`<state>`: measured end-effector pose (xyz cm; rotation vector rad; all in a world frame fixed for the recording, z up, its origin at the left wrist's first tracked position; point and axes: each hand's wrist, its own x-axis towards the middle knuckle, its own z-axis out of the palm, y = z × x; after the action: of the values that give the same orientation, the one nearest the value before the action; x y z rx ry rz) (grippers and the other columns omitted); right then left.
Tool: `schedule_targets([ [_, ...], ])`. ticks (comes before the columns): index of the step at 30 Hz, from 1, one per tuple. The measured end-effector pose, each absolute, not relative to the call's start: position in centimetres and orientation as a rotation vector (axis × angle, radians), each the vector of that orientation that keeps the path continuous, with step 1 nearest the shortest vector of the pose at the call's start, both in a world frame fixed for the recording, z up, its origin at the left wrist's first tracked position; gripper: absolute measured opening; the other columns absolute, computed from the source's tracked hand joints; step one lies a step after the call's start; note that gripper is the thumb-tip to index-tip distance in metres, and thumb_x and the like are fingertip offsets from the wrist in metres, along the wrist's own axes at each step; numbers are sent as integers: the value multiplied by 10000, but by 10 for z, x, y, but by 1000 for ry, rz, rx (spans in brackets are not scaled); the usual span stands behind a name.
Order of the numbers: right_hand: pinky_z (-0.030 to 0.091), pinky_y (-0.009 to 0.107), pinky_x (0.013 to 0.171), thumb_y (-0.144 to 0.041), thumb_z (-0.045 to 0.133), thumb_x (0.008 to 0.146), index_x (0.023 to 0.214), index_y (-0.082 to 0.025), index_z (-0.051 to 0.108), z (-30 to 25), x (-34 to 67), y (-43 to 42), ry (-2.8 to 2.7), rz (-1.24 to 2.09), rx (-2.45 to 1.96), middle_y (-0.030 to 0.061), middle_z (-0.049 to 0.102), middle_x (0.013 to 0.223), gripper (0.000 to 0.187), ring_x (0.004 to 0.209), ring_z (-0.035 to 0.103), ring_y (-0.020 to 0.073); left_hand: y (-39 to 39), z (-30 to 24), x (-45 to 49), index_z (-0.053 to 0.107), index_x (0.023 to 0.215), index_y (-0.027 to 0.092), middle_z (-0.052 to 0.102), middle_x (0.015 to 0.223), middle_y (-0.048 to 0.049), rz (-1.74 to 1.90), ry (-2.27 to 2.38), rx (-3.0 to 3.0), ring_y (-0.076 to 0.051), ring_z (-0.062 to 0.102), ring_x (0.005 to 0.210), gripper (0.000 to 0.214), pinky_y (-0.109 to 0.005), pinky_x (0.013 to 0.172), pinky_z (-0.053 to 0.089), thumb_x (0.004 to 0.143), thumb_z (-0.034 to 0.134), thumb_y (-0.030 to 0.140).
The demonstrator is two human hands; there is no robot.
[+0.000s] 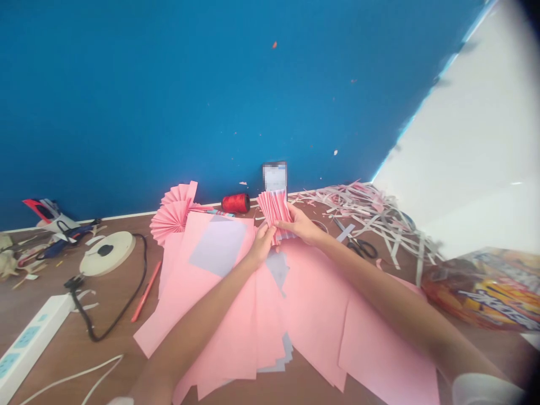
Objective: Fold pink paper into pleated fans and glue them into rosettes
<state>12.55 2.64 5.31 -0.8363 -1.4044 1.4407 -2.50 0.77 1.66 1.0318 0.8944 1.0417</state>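
Note:
Both hands hold a pink accordion-pleated paper (273,209) upright above the desk. My left hand (260,245) pinches its lower left edge, fingers closed. My right hand (300,224) grips its lower right side, fingers wrapped round it. Under my forearms lies a spread of flat pink paper sheets (236,315), some showing pale lilac backs. A finished pink pleated fan (174,215) lies to the left near the wall.
A red thread spool (235,203) and a phone (274,176) stand against the blue wall. Black scissors (361,246) lie by a heap of paper strips (371,209). A red pen (146,291), tape roll (107,252), glue gun (70,233), power strip (29,340), snack bag (485,292).

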Motion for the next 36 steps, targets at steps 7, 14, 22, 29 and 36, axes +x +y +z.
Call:
schedule_targets([
  [7,513,330,800,-234,605,804,1273,-220,516,55,128,28,-1493,1302,-901,50,656,1088,478,857,605,174,8,13,-24,544,1134,170,556,824,-20,1060,977,1153,-99,564,585,484,-207,415,446,842,553,556],
  [14,520,337,796,-212,557,801,1278,-242,516,56,128,28,-1481,1225,-944,53,643,1146,479,910,616,199,10,12,-26,528,1020,151,588,684,4,1055,974,1210,-75,492,437,428,-214,424,415,879,495,554],
  [22,529,376,817,-235,602,791,1287,-216,485,56,127,27,-1509,1200,-961,75,635,1123,510,928,613,214,9,12,-23,540,1074,157,540,720,3,1049,1001,1182,-94,532,526,459,-207,423,438,848,539,556],
  [29,509,401,897,-236,640,764,1244,-222,469,58,127,25,-1557,1233,-931,61,612,1108,509,938,600,205,9,14,-25,561,1037,166,521,788,-2,1039,961,1115,-89,529,564,392,-197,407,406,843,565,506],
  [36,484,374,909,-218,542,780,1218,-208,484,65,131,23,-1651,1112,-1064,39,576,1044,442,934,554,190,7,17,-23,536,1041,174,483,745,23,1035,907,1134,-73,490,539,380,-184,398,353,825,598,480],
])
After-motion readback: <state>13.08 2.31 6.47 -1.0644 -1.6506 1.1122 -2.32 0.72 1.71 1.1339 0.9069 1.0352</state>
